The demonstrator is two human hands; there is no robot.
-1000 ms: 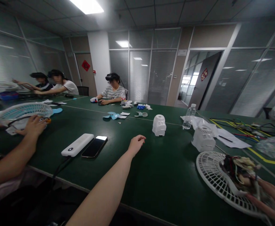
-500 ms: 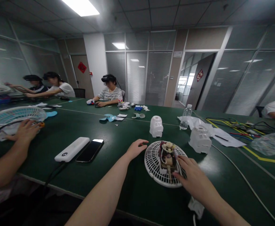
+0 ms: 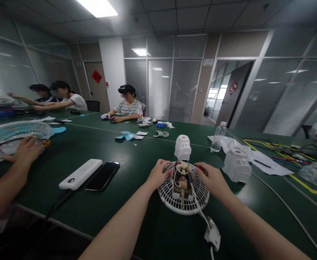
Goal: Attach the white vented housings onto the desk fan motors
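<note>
A round white fan grille [image 3: 167,198] lies on the green table in front of me, with an exposed fan motor [image 3: 183,184] and its wires on top. My left hand [image 3: 158,176] curls around the grille's upper left rim, thumb over the slats. On the opposite side, my right hand [image 3: 211,177] has bent fingers at the upper right rim, close to the motor. A white cable [image 3: 197,202] runs from the motor toward me to a white block-shaped piece [image 3: 213,235]. Just beyond the grille stands a white motor housing [image 3: 183,147]; a second white housing [image 3: 236,165] sits to the right.
A white power bank [image 3: 81,174] and a black phone [image 3: 102,176] lie left. A co-worker's hand [image 3: 29,150] rests by a larger fan grille [image 3: 20,130]. A water bottle [image 3: 218,137], papers [image 3: 272,162] and tangled cables are at right. Blue fan blades [image 3: 125,136] lie farther back.
The grille with the motor has shifted left. My right hand has left the motor's side for the upper right rim, uncovering the cable. My left hand has come onto the upper left rim.
</note>
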